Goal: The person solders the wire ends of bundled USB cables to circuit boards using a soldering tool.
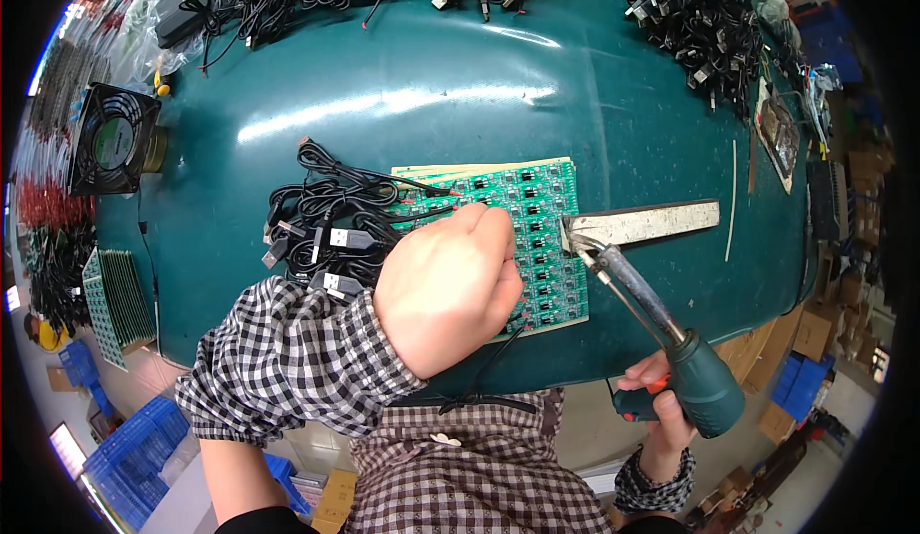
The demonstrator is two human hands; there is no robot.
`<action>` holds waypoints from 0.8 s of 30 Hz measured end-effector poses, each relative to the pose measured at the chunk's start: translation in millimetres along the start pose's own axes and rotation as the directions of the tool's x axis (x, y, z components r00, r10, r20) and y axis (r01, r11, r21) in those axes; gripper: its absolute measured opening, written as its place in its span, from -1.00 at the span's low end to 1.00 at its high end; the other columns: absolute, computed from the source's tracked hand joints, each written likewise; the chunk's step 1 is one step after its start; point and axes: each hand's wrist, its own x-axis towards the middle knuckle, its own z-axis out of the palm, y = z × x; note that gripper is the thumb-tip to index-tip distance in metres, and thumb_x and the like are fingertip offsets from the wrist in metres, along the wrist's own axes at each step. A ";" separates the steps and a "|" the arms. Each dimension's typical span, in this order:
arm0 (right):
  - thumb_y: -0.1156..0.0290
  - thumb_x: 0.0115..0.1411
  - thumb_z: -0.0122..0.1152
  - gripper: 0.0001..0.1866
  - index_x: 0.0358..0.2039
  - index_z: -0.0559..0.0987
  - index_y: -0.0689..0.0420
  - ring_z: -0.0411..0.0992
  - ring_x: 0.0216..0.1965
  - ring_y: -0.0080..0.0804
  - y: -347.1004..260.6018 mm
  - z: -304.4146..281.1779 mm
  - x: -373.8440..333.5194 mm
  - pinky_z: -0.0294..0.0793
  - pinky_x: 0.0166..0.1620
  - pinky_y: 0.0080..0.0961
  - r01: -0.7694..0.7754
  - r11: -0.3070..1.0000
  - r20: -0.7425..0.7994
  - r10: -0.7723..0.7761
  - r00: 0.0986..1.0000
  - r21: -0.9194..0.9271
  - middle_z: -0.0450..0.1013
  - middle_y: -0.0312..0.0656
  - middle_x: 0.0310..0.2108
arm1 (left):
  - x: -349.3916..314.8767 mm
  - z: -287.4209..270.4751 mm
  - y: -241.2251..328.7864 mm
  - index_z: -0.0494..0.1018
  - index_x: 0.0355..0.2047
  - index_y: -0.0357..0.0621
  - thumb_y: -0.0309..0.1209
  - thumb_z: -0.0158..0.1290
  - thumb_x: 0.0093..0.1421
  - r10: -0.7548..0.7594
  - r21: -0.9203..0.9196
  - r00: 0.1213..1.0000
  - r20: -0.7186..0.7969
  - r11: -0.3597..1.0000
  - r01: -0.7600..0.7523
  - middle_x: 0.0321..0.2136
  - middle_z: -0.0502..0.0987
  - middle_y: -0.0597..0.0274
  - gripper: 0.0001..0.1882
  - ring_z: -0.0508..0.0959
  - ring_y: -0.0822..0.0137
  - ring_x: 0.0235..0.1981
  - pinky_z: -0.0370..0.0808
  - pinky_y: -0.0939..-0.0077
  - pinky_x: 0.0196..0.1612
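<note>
A green rectangular circuit-board panel (546, 290), set with rows of small black components, lies flat near the middle of the bench (652, 103), which has a glossy dark-green top. Pale board edges show beneath it along the far side. A tangle of black cables with silver USB plugs (331, 208) lies against the panel's left side, some cable ends reaching onto it.

The person's left hand (448, 285) is curled over the panel; its fingertips are hidden, so what they pinch, if anything, cannot be told. The right hand (661, 409), well apart from the left, is wrapped around the handle of a dark-green soldering gun (706, 381) with a metal barrel. The gun's tip is at the left end of a flat whitish bar (661, 221), beside the panel's right edge; whether they touch is unclear.

Farther right lies a thin pale stick (732, 199). A black square fan (115, 141) stands at the bench's left, with a row of upright green boards (120, 309) nearer the person. A heap of black cables (700, 26) fills the far right corner.
</note>
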 end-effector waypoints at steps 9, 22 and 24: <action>0.27 0.02 0.47 -0.34 -0.01 0.33 0.36 0.54 -0.30 -0.27 1.7 -5.5 -6.1 0.59 -0.16 -0.32 -0.175 0.984 -0.004 0.176 0.984 0.034 0.49 -0.08 -0.37 | 1.2 -0.2 -1.4 0.35 -0.45 -0.23 -0.59 0.14 -0.01 -0.005 -0.019 1.000 0.005 1.000 0.005 -0.53 0.45 0.10 -0.84 0.54 0.13 -0.53 0.50 0.32 -0.45; 0.50 -0.01 0.48 -0.41 -0.01 0.38 0.36 0.55 -0.36 -0.35 8.9 -7.0 -3.3 0.63 -0.17 -0.24 -0.152 0.988 0.030 0.151 0.988 0.034 0.52 -0.08 -0.41 | 3.5 -2.2 -1.8 0.37 -0.45 -0.25 -0.61 0.14 -0.02 -0.020 -0.045 1.000 0.012 0.999 0.020 -0.54 0.46 0.09 -0.84 0.55 0.14 -0.52 0.51 0.35 -0.45; 0.50 -0.01 0.48 -0.40 0.00 0.38 0.37 0.55 -0.37 -0.36 10.6 -8.4 -3.9 0.63 -0.17 -0.24 -0.161 0.987 0.040 0.160 0.986 0.024 0.52 -0.08 -0.42 | 3.4 -2.2 -1.8 0.36 -0.45 -0.25 -0.61 0.14 -0.02 -0.018 -0.047 1.000 0.010 0.999 0.018 -0.54 0.46 0.09 -0.84 0.55 0.14 -0.53 0.52 0.35 -0.45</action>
